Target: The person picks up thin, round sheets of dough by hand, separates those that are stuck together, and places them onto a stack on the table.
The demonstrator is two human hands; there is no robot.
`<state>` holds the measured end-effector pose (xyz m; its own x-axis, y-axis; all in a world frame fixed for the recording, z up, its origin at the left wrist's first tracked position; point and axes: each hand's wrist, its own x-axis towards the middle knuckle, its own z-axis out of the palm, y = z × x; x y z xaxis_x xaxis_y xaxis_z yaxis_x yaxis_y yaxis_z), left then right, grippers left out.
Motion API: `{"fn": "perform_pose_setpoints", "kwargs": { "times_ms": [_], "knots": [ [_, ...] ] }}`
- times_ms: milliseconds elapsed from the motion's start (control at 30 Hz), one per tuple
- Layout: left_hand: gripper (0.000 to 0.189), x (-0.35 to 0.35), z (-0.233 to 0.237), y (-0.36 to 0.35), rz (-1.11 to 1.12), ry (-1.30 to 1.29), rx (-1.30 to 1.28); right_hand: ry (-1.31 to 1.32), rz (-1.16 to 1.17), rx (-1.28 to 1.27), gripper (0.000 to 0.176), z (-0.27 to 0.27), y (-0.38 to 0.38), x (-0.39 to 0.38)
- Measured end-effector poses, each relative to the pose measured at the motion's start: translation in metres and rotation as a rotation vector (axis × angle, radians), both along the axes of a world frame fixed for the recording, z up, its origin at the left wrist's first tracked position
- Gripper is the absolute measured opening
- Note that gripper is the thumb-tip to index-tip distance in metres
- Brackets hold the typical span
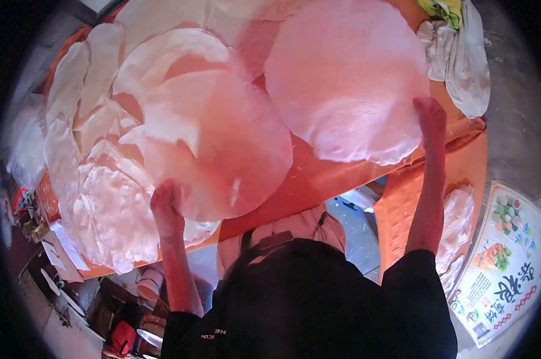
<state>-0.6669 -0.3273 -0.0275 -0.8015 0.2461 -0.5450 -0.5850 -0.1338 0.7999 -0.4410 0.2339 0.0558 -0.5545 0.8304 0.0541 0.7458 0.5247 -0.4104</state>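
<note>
Near the middle of the head view, a large, thin, round pancake (246, 149) lies tilted over other sheets, blurred at its edge. My left hand (167, 200) is closed on its lower left rim. To the right, a second big round pancake (348, 78) spreads over the orange cloth, its lower edge wrinkled and bright. My right hand (430, 113) has its fingers closed at the right rim of this one. Pale, torn and folded pancakes (112, 203) overlap under and beside my left hand.
An orange cloth (300, 185) covers the table. A whitish cloth (462, 66) hangs at the upper right corner. Below right are another orange surface (396, 221) and a printed food sign (503, 263). A pink cup-like container (150, 284) and clutter sit at lower left.
</note>
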Motion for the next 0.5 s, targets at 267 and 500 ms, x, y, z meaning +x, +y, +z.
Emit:
{"fn": "perform_pose_setpoints", "kwargs": {
  "times_ms": [267, 500],
  "knots": [
    [0.033, 0.004, 0.076, 0.129, -0.152, 0.113, 0.218, 0.232, 0.669, -0.397, 0.045, 0.036, -0.203, -0.11],
    [0.048, -0.007, 0.114, 0.202, -0.315, 0.343, 0.395, 0.542, 0.494, -0.888, 0.03, 0.045, -0.147, -0.122]
  ]
}}
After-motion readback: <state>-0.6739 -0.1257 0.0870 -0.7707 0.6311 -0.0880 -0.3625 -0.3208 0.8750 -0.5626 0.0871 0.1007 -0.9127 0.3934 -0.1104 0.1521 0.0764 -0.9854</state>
